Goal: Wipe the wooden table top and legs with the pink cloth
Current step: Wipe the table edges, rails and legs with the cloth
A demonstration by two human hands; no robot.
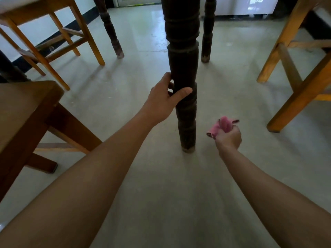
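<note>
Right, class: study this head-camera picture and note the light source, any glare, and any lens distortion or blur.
Head view: light comes from the far end, glaring on the floor; the backlit table leg is nearly black; the wide lens splays the stools at the edges; the pink cloth in the right hand looks slightly soft.

The cloth [224, 126] is pink with a darker edge. The bench leg [182, 59] is near-black brown, banded by turned rings. The floor [161, 185] is pale grey; the stool [300, 97] is honey-yellow wood.
</note>
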